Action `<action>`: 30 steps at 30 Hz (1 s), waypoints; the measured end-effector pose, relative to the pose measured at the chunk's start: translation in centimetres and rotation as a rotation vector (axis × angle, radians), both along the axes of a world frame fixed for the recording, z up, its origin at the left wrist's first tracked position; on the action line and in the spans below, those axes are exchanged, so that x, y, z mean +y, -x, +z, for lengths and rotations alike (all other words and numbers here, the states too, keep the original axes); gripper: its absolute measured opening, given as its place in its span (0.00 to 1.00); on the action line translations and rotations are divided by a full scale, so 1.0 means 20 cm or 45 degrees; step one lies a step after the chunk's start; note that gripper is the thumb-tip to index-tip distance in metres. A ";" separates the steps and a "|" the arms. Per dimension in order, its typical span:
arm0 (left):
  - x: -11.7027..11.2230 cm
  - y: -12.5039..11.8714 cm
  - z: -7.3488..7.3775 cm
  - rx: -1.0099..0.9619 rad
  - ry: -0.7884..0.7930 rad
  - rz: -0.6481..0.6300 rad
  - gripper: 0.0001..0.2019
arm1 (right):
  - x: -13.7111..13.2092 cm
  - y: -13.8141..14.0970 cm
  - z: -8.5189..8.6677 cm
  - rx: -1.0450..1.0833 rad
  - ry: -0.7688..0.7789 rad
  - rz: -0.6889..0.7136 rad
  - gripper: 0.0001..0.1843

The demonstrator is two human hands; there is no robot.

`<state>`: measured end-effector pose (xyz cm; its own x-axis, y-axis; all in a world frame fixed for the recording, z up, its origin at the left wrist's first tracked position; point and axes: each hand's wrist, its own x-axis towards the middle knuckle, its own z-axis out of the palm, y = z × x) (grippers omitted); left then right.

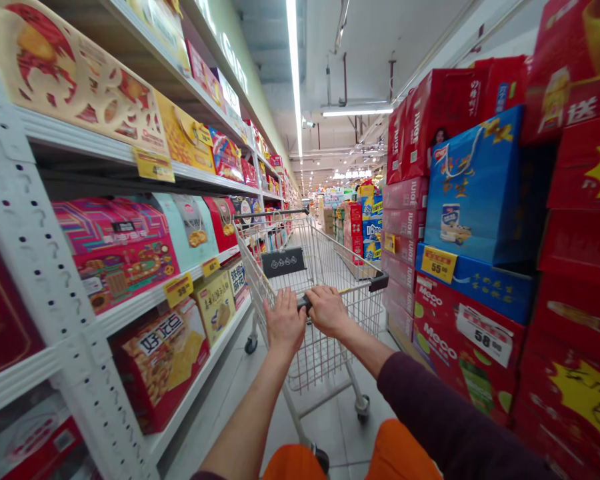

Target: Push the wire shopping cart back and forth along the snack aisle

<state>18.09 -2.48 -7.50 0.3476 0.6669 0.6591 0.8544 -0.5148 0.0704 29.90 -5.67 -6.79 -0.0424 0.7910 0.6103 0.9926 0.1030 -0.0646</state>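
A wire shopping cart [325,347] stands in front of me, and no goods show inside its basket. My left hand [285,322] is on the left part of its handle, with the fingers laid over the bar. Close beside it, my right hand [327,311] is closed around the dark grip of the handle [305,302]. A black plate [283,263] with white lettering hangs at the cart's child-seat area. The handle's right end has a black corner cap [379,281].
Shelves [115,320] of boxed snacks and biscuits run along the left, with yellow price tags [179,289]. At right, red drink cartons [467,340] are stacked, topped by a blue gift box [473,187]. The tiled aisle floor [220,400] leads ahead between them toward more stacked goods [370,223].
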 end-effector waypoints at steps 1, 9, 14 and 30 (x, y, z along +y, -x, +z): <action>0.00 0.00 0.00 -0.003 0.005 0.007 0.22 | 0.00 -0.01 0.00 0.004 0.002 -0.012 0.16; 0.01 0.02 -0.06 -0.001 0.008 0.001 0.24 | 0.02 -0.01 -0.05 0.034 -0.126 -0.015 0.20; 0.01 0.02 -0.11 0.035 0.009 -0.010 0.25 | 0.05 0.07 -0.12 -0.044 -0.171 0.082 0.22; 0.01 0.08 -0.11 -0.011 0.087 0.063 0.29 | 0.05 0.01 0.07 -0.042 0.214 -0.122 0.13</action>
<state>16.48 -2.32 -9.66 0.3074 0.7268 0.6142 0.8778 -0.4657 0.1118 29.63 -4.67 -5.33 0.0202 0.8830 0.4690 0.9992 -0.0015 -0.0402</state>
